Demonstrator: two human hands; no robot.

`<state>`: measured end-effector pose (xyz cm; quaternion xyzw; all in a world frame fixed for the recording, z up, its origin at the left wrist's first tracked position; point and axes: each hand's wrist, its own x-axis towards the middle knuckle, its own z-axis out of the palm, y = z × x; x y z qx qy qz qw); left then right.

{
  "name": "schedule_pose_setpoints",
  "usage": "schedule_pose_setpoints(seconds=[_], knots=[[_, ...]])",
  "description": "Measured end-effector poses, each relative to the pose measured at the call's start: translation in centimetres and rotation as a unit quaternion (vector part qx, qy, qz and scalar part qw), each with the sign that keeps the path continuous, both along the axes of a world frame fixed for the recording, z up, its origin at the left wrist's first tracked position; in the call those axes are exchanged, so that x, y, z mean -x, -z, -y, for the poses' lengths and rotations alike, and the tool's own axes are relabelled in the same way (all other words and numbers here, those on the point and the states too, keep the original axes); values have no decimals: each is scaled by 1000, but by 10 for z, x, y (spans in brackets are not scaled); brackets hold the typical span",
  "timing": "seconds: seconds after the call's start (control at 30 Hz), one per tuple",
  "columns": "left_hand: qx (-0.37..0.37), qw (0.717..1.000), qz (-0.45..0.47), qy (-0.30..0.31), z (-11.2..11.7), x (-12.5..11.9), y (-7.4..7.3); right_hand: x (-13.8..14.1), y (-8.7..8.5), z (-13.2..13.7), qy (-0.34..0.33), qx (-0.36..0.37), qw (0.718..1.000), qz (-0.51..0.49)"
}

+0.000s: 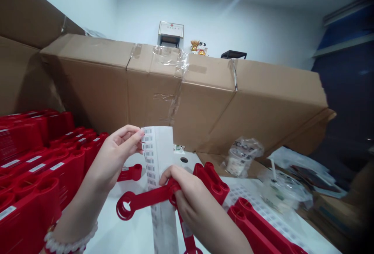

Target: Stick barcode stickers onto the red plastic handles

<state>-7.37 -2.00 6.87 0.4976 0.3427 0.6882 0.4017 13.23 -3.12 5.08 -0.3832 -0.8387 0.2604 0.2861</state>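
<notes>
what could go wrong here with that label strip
The barcode label strip hangs loose from the left hand, so it may curl. The right hand holds the red plastic part across it, which could crease it. The stacked red parts sit beside the left forearm and might get knocked.

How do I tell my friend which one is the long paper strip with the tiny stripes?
Find the big cardboard box, then the white table below it. The strip is the long paper the left hand pinches at its top, barcodes down one edge. Unlike the barcode sheet lying flat nearby, it is held up in the air.
</notes>
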Motion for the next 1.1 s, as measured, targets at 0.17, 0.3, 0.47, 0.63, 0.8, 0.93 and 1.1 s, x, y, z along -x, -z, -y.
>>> schedule_pose_setpoints(seconds=[0.17,0.3,0.47,0.63,0.8,0.93,1.1], knots=[[7,999,37,22,0,4,2,-3,2,-9,41,-13,999,-12],[21,998,61,24,8,7,-1,-9,1,-21,83,24,995,-49],[63,996,11,63,23,-4,-2,-24,-8,-29,86,-10,987,-134],[85,986,-79,118,29,-29,5,-32,-17,-22,102,-7,973,-209],[85,985,-121,91,31,-44,7,-30,-22,-14,110,-12,962,-248],[79,985,-133,79,35,-48,6,-27,-23,-10,127,-6,960,-251],[86,985,-137,61,37,-48,6,-27,-21,-5,131,-8,961,-245]])
